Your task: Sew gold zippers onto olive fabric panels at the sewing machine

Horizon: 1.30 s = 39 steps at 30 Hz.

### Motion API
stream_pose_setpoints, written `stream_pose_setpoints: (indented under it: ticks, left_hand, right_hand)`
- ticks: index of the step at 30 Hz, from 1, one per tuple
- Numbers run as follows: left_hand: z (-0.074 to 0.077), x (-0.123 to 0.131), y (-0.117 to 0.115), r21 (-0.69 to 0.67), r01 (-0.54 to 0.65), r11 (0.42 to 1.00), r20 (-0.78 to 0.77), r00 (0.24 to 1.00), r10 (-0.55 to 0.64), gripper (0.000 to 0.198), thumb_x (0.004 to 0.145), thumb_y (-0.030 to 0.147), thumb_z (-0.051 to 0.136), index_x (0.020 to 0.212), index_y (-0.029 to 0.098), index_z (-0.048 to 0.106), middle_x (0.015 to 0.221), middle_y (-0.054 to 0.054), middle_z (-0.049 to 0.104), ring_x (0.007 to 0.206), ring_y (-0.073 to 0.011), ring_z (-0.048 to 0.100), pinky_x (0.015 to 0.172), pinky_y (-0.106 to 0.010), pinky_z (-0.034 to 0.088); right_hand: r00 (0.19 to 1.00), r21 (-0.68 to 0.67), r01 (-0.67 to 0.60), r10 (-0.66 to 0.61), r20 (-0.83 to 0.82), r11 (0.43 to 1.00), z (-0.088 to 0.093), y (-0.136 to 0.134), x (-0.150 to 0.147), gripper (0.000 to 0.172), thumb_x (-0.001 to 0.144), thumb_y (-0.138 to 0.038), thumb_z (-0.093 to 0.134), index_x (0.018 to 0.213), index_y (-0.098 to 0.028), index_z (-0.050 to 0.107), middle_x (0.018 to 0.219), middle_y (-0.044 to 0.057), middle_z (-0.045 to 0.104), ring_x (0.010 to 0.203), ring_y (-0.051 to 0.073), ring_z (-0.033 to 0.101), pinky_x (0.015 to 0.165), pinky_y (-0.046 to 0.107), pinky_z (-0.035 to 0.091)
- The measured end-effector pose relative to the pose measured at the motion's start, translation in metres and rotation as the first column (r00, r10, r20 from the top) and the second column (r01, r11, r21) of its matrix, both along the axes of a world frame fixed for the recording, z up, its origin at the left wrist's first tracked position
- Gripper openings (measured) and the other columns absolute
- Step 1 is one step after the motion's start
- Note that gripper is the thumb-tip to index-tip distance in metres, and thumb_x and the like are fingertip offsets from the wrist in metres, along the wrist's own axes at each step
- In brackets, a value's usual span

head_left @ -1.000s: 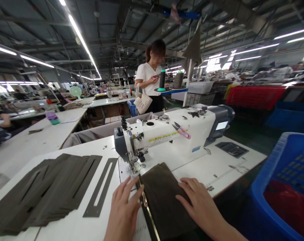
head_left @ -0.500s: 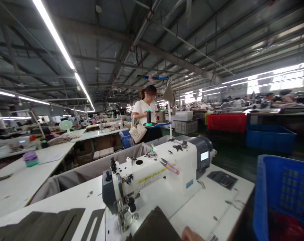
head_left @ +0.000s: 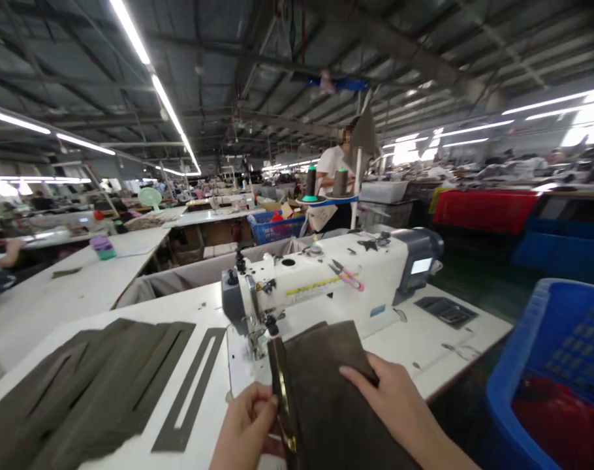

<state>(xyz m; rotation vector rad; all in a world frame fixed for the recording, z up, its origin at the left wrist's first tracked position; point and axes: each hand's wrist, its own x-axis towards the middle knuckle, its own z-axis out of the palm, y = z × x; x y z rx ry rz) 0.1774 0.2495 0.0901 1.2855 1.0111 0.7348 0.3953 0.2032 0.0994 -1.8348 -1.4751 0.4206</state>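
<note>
Here, a white sewing machine point(head_left: 321, 267) sits on a white desk point(head_left: 453, 346). A dark green cloth point(head_left: 321, 385) lies on the desk, just beside the needle. The left hand point(head_left: 243, 431) pinches the cloth's edge near a gold strip point(head_left: 283, 405). The right hand point(head_left: 395, 398) lies open on top.

A long white laminate counter point(head_left: 405, 359) carries a white industrial sewing machine point(head_left: 321, 277) near its middle. Left of the machine lies an overlapping spread of dark olive slotted strips point(head_left: 96, 385), with one matching slotted strip point(head_left: 168, 438) set apart just beside it. A folded dark olive fabric panel point(head_left: 326, 372) rests in front of the machine's needle end, and a flat black rubber mat point(head_left: 446, 311) lies toward the right end.
</note>
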Motion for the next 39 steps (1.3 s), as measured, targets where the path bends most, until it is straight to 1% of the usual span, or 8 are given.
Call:
stream_pose_setpoints:
  ticks: [5, 8, 12, 24, 27, 31, 35, 39]
  left_hand:
    - [-0.014, -0.032, 0.011, 0.168, 0.025, 0.985, -0.334, 0.942, 0.033, 0.044, 0.077, 0.052, 0.051, 0.097, 0.013, 0.054, 0.082, -0.01, 0.064, 0.068, -0.0225, 0.064, 0.062, -0.039, 0.053]
    - [-0.009, -0.046, 0.017, 0.51, 0.379, 0.772, -0.628, 0.778, 0.033, 0.061, 0.07, 0.052, 0.062, 0.12, 0.02, 0.049, 0.131, -0.013, 0.046, 0.119, -0.0313, 0.043, 0.099, -0.053, 0.031]
    - [-0.001, -0.043, 0.026, 0.415, 0.714, 0.563, -0.864, 0.503, 0.0, 0.102, 0.057, 0.072, 0.061, 0.136, 0.015, 0.029, 0.143, -0.013, 0.026, 0.132, -0.0363, 0.014, 0.105, -0.061, 0.002]
    - [-0.004, -0.021, 0.038, 0.288, 0.725, 0.625, -0.94, 0.34, 0.038, 0.112, 0.057, 0.07, 0.061, 0.139, 0.006, 0.017, 0.144, -0.02, 0.01, 0.131, -0.0392, 0.002, 0.105, -0.058, -0.001]
    - [-0.002, -0.021, 0.038, 0.248, 0.74, 0.625, -0.943, 0.332, -0.019, 0.112, 0.058, 0.07, 0.06, 0.139, 0.006, 0.016, 0.144, -0.02, 0.007, 0.131, -0.0392, 0.0, 0.105, -0.058, -0.001]
    - [-0.006, -0.02, 0.038, 0.282, 0.728, 0.625, -0.931, 0.365, -0.005, 0.112, 0.058, 0.07, 0.061, 0.139, 0.005, 0.017, 0.144, -0.021, 0.009, 0.131, -0.0394, 0.001, 0.105, -0.059, 0.0]
    - [-0.011, -0.04, 0.045, 0.375, 0.724, 0.579, -0.9, 0.433, 0.041, 0.11, 0.062, 0.076, 0.051, 0.139, 0.006, 0.017, 0.144, -0.02, 0.015, 0.133, -0.0356, 0.008, 0.106, -0.057, 0.005]
    - [-0.016, -0.087, 0.034, 0.494, 0.559, 0.666, -0.869, 0.344, 0.356, 0.065, 0.086, 0.054, 0.04, 0.131, 0.006, 0.038, 0.139, -0.019, 0.032, 0.13, -0.0341, 0.022, 0.104, -0.057, 0.016]
  right_hand:
    - [0.974, -0.113, -0.091, 0.113, 0.199, 0.989, -0.057, 0.037, -0.012, 0.027, 0.084, -0.036, 0.044, 0.078, -0.017, 0.061, 0.075, 0.009, 0.067, 0.074, 0.026, 0.063, 0.066, 0.033, 0.045]
    - [0.961, -0.122, -0.086, 0.114, 0.251, 0.989, -0.059, 0.043, -0.013, 0.026, 0.083, -0.037, 0.046, 0.075, -0.017, 0.061, 0.072, 0.008, 0.066, 0.071, 0.025, 0.062, 0.063, 0.032, 0.043]
    - [0.943, -0.109, -0.111, 0.139, 0.302, 0.988, -0.049, 0.047, -0.013, 0.029, 0.086, -0.039, 0.043, 0.078, -0.018, 0.061, 0.071, 0.005, 0.065, 0.069, 0.021, 0.061, 0.059, 0.027, 0.043]
    - [0.755, -0.127, 0.041, 0.053, 0.653, 0.991, -0.05, 0.061, -0.006, 0.026, 0.089, -0.016, 0.034, 0.095, -0.01, 0.059, 0.067, 0.014, 0.065, 0.064, 0.028, 0.063, 0.059, 0.038, 0.044]
    - [0.697, -0.032, -0.185, 0.154, 0.701, 0.982, -0.041, 0.061, -0.029, 0.033, 0.088, -0.01, 0.033, 0.112, -0.008, 0.055, 0.117, 0.02, 0.056, 0.11, 0.03, 0.051, 0.091, 0.047, 0.037]
    - [0.583, -0.023, -0.573, 0.427, 0.691, 0.819, -0.05, 0.067, -0.062, 0.045, 0.089, -0.018, 0.034, 0.134, -0.009, 0.036, 0.14, 0.011, 0.034, 0.131, 0.022, 0.026, 0.106, 0.046, 0.022]
    - [0.585, -0.103, -0.578, 0.5, 0.639, 0.809, -0.066, 0.07, -0.068, 0.048, 0.091, -0.023, 0.032, 0.137, -0.01, 0.029, 0.143, 0.009, 0.027, 0.133, 0.021, 0.02, 0.106, 0.047, 0.021]
    - [0.594, -0.102, -0.577, 0.502, 0.629, 0.81, -0.069, 0.07, -0.064, 0.047, 0.093, -0.025, 0.029, 0.137, -0.011, 0.03, 0.143, 0.008, 0.026, 0.132, 0.019, 0.022, 0.106, 0.047, 0.022]
